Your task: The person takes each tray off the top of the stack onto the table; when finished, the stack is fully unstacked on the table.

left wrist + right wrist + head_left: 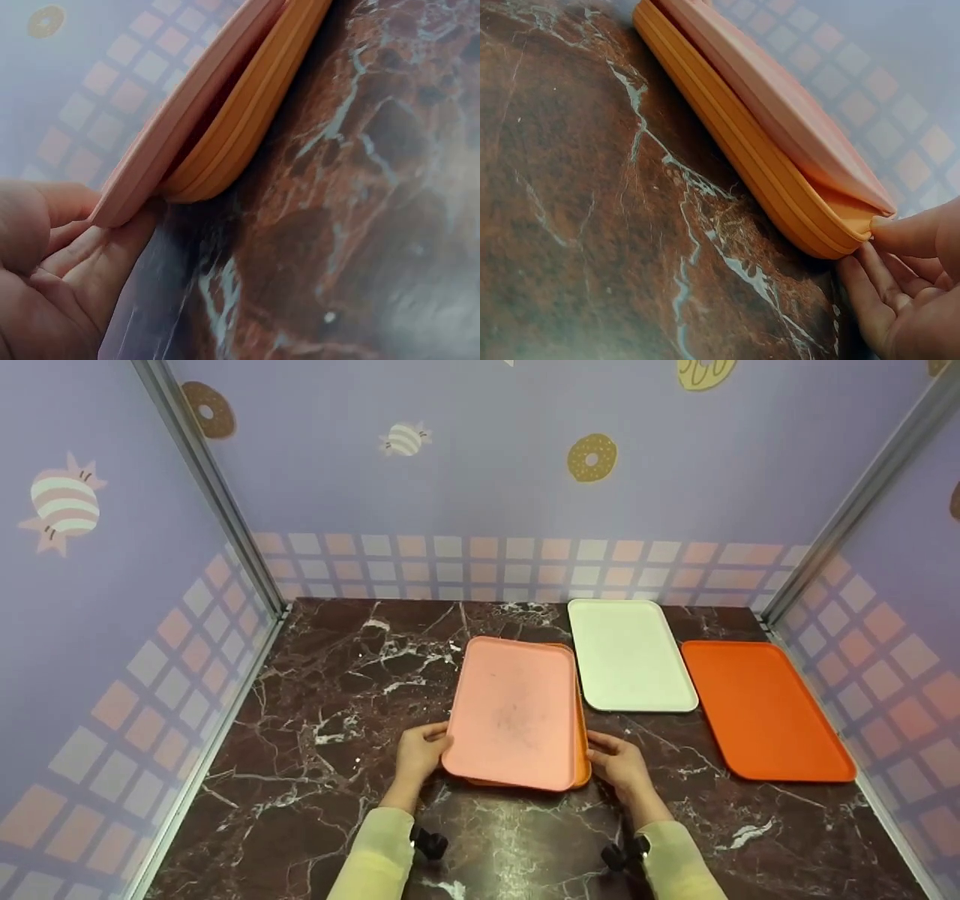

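We saw the pink tray (517, 712) lying slightly askew on the yellow-orange tray (739, 146), around the middle of the dark marbled tabletop (300, 780); we could not tell whether the lower tray touched that surface. We saw the left hand (421, 751) clamped on the pink tray's edge at the near left, thumb above and fingers beneath. The right hand (621, 765) pinched the yellow-orange tray's rim at the near right, thumb on top, fingers under. Farther back we found a white tray (634, 656), with a red-orange tray (769, 711) just beside it on the right, and behind them a patterned lilac wall (487, 495).
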The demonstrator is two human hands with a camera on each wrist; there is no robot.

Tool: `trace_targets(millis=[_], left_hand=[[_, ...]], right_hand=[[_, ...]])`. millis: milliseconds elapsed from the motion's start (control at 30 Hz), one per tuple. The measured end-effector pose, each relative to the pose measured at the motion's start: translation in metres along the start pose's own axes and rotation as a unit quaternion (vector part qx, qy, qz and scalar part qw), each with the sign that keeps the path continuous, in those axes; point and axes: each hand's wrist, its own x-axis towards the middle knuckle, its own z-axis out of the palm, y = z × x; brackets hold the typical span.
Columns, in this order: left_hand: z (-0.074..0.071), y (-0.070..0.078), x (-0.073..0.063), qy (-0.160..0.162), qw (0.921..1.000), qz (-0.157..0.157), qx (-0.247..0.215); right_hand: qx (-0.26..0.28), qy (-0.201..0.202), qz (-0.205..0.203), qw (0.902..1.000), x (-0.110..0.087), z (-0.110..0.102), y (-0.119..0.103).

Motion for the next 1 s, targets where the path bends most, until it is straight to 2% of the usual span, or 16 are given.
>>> trace_targets(millis=[100, 167, 267, 333, 500, 667, 767, 833, 1000], left_hand=[[-0.004, -0.005, -0.001, 0.023, 0.9987, -0.033, -0.031], [-0.005, -0.008, -0.005, 0.027, 0.9957, -0.061, -0.064], [-0.006, -0.012, -0.017, 0.011, 0.9871, -0.1, -0.125], [-0.005, -0.013, -0.027, -0.008, 0.9784, -0.115, -0.171], [-0.001, -0.011, -0.05, -0.048, 0.9586, -0.124, -0.252], [0.003, -0.013, -0.059, -0.058, 0.9463, -0.114, -0.297], [0.003, -0.015, -0.06, -0.034, 0.9385, -0.115, -0.324], [0.003, -0.017, -0.059, -0.001, 0.9324, -0.118, -0.342], [0.007, -0.018, -0.059, 0.08, 0.91, -0.115, -0.39]], right_hand=[[0.0, 0.001, 0.001, 1.0, 0.0, 0.0, 0.001], [0.001, 0.002, 0.002, 1.0, 0.001, 0.0, 0.001], [-0.007, 0.003, 0.001, 1.0, 0.001, -0.001, 0.003], [-0.01, 0.005, 0.001, 0.9999, 0.001, -0.002, 0.003], [-0.015, 0.003, 0.0, 0.9999, -0.001, -0.003, 0.002], [-0.013, 0.002, -0.003, 0.9999, 0.0, -0.003, 0.002], [-0.012, 0.001, -0.005, 0.9999, 0.001, -0.003, 0.003], [-0.01, 0.0, -0.004, 0.9999, 0.001, -0.003, 0.003], [-0.005, 0.0, 0.002, 1.0, -0.001, -0.002, 0.002]])
